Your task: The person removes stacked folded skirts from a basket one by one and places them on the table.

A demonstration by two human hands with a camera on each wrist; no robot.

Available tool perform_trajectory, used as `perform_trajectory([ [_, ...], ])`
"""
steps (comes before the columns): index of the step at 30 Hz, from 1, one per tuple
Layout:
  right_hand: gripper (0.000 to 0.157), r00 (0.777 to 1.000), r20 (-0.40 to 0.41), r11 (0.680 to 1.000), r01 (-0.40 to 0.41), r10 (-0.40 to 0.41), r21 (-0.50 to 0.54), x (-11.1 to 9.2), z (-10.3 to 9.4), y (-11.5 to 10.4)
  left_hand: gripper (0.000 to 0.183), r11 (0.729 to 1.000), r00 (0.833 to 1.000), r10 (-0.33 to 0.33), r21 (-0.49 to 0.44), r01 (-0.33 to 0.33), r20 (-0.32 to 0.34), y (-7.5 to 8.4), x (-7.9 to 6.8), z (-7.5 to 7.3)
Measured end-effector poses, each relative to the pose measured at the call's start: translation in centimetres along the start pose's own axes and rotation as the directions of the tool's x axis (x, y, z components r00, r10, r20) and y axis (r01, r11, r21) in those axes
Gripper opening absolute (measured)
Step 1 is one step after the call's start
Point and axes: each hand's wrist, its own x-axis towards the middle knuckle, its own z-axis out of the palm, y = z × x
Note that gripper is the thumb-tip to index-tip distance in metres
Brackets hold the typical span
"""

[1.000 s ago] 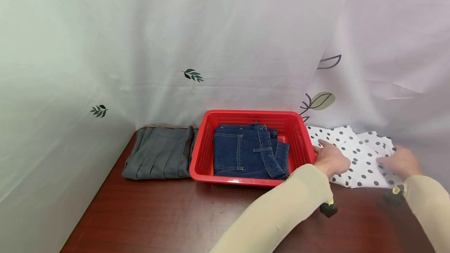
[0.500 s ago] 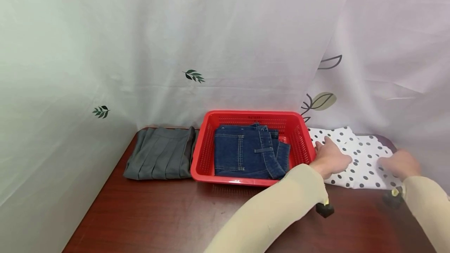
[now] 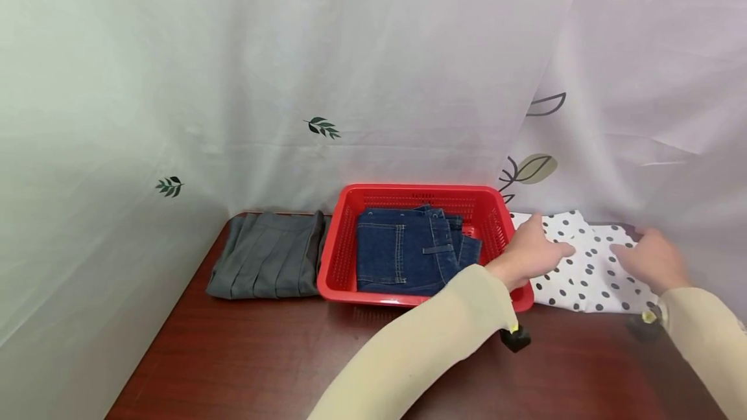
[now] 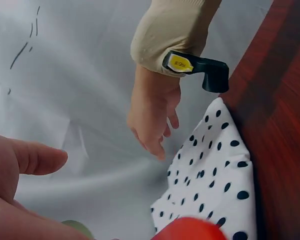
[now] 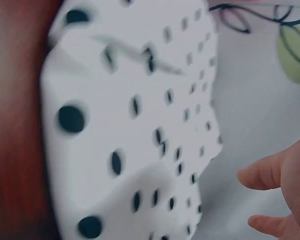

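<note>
A white cloth with dark polka dots (image 3: 589, 280) lies folded on the table, right of the red basket. Above its left part, beside the basket's right rim, is my left hand (image 3: 533, 253), fingers and thumb spread, holding nothing. My right hand (image 3: 656, 259) hovers by the cloth's right end. In the left wrist view that right hand (image 4: 152, 112) hangs with loose fingers, apart from the cloth (image 4: 210, 170). The right wrist view has its thumb and a finger off the cloth's (image 5: 135, 125) edge. Folded blue denim (image 3: 403, 248) lies inside the red basket (image 3: 408, 300).
To the basket's left sits a folded grey pleated garment (image 3: 265, 255). The reddish-brown table (image 3: 262, 355) stretches in front. A pale curtain with leaf prints (image 3: 408, 83) stands close behind. Each wrist carries a small dark camera (image 3: 515, 338).
The raised far right part of the dotted cloth has come down flat. My left hand has drawn left over the basket rim; my right hand has shifted slightly left and away from me.
</note>
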Motion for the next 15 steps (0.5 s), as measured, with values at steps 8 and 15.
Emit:
perform_trajectory([
  [8,0.073,0.998,-0.016,0.997,0.068,-0.068,0.018,-0.5,-0.4,-1.9,0.081,0.999,0.999,0.029,-0.019,-0.030,-0.020,-0.1,-0.9,-2.2],
  [15,0.077,0.996,0.001,0.995,0.094,-0.094,0.021,-1.6,0.0,-4.5,0.083,0.997,0.997,0.074,-0.024,-0.074,-0.031,-0.6,-1.8,-5.5],
])
